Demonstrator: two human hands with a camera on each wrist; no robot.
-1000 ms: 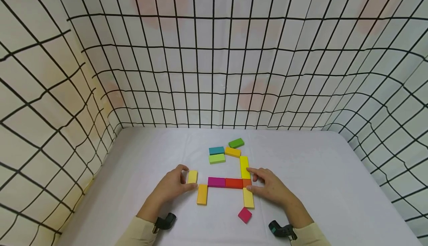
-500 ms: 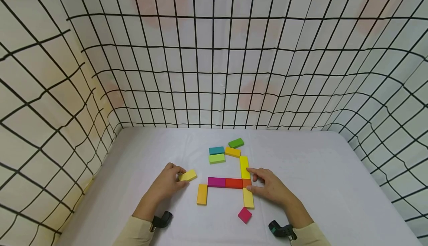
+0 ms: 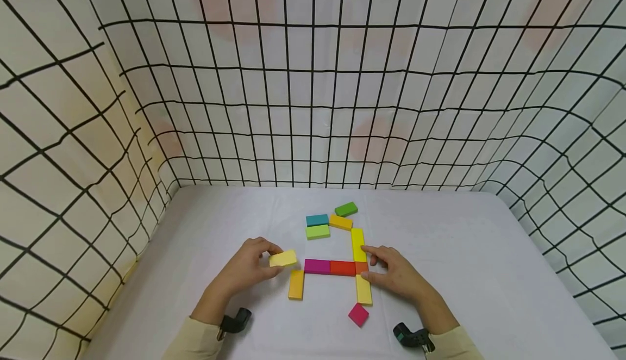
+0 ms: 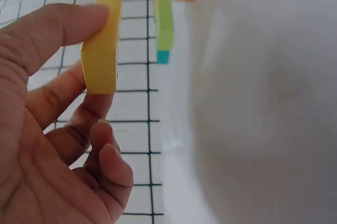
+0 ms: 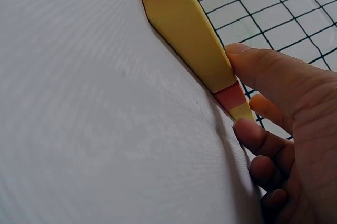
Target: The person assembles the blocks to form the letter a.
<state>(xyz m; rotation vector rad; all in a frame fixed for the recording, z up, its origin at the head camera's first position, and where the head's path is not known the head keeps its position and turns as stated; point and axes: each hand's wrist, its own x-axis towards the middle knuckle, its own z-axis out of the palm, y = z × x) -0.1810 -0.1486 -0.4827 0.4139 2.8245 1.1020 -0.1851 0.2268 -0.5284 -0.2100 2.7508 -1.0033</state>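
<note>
My left hand (image 3: 246,265) pinches a pale yellow block (image 3: 283,258) between thumb and fingers; the left wrist view shows this block (image 4: 102,42) held up over the cloth. Just below it lies an amber block (image 3: 295,285), left of a row made of a magenta block (image 3: 317,266), a red block (image 3: 343,268) and an orange block (image 3: 361,267). My right hand (image 3: 398,275) rests beside the row's right end. Its index fingertip touches a bright yellow block (image 3: 357,242), and its thumb lies at the top of another pale yellow block (image 3: 364,292).
Farther back lie a teal block (image 3: 317,219), a light green block (image 3: 318,233), a second amber block (image 3: 340,222) and a green block (image 3: 346,209). A crimson block (image 3: 358,315) sits turned near the front. Black grid netting (image 3: 313,107) surrounds the white table (image 3: 450,240).
My left hand has picked up the pale yellow block from beside the amber one, turned it from lengthwise to crosswise, and brought it slightly back right. My right hand stays where it was.
</note>
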